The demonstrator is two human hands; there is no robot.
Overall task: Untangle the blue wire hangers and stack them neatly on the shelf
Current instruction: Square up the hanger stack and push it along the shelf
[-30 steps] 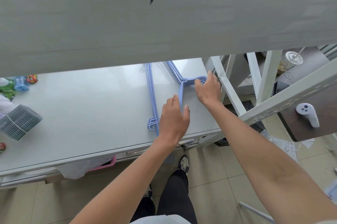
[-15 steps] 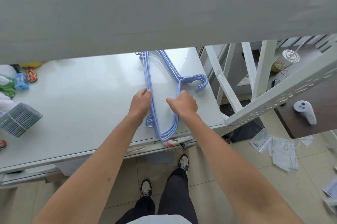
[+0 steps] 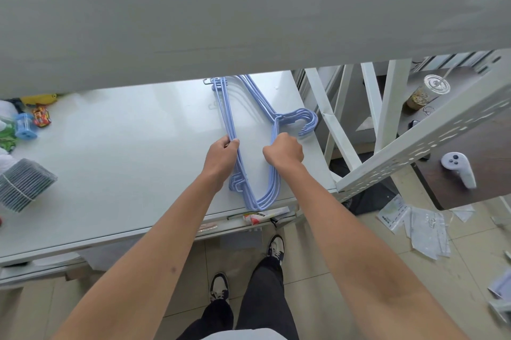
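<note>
while left hand [image 3: 221,155] pinches bottom bars and right hand [image 3: 284,151] fists around shoulder wires, we judge blue wire hangers [image 3: 250,146] mostly untangled, lying between hands on white shelf [image 3: 124,162]; hooks beyond right hand splayed, final squaring left.

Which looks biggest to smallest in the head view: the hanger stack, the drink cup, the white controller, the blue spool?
1. Hanger stack
2. Drink cup and white controller: too alike to rank
3. Blue spool
</note>
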